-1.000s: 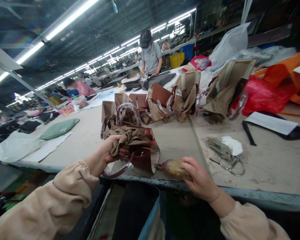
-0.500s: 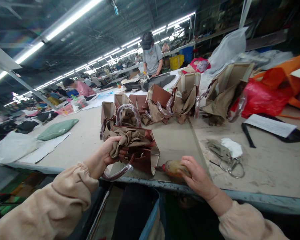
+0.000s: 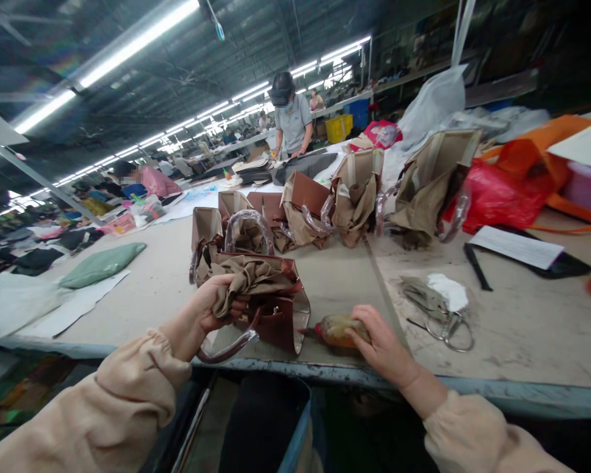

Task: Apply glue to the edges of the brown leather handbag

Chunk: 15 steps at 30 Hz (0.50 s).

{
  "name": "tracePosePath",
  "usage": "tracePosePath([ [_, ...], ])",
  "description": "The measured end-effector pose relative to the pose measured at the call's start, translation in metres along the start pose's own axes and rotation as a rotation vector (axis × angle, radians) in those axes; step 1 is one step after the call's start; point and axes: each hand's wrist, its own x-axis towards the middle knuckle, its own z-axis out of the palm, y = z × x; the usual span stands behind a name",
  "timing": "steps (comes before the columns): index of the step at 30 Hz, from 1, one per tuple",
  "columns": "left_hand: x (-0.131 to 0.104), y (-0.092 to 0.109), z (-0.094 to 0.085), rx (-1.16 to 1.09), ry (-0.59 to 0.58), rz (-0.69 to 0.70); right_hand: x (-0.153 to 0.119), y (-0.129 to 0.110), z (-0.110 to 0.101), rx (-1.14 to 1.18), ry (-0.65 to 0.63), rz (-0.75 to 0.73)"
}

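Note:
A brown handbag [image 3: 276, 325] lies near the front edge of the table, its tan cloth lining [image 3: 256, 272] pulled out in folds. My left hand [image 3: 217, 305] is closed on a bunch of that lining. One plastic-wrapped handle [image 3: 229, 348] of the bag reaches toward the table edge. In my right hand [image 3: 379, 341] is a yellowish squeeze bottle [image 3: 342, 330] with a red cap, held on its side. Its thin tip points left and is at the pale inner edge of the bag's side flap; whether it touches cannot be made out.
Several unfinished handbags [image 3: 357, 197] stand in a row behind. Thread snips or scissors with metal rings [image 3: 450, 328] and cloth scraps lie right. A red plastic bag [image 3: 507, 187] and papers [image 3: 517, 246] are farther right. A green pouch [image 3: 103, 264] lies left. A co-worker [image 3: 294, 121] stands across the table.
The camera view has shifted slightly. The bottle's tip has come nearer the bag's side flap edge. My left hand keeps its grip on the lining.

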Motion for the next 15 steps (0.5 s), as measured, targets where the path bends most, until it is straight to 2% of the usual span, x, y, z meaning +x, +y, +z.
tracePosePath([
  [4, 0.0, 0.0, 0.003, 0.045, 0.051, 0.015, 0.003, 0.004, 0.002, -0.077, 0.099, 0.021],
  [9, 0.002, 0.002, 0.005, 0.071, 0.043, 0.032, 0.003, 0.005, 0.001, -0.011, 0.004, 0.009],
  [13, 0.008, 0.004, 0.006, 0.06, 0.039, 0.036, 0.003, 0.005, 0.001, -0.065, 0.062, 0.0],
  [15, 0.011, 0.005, 0.007, 0.058, 0.035, 0.034, 0.005, 0.004, -0.001, -0.07, 0.051, -0.004],
])
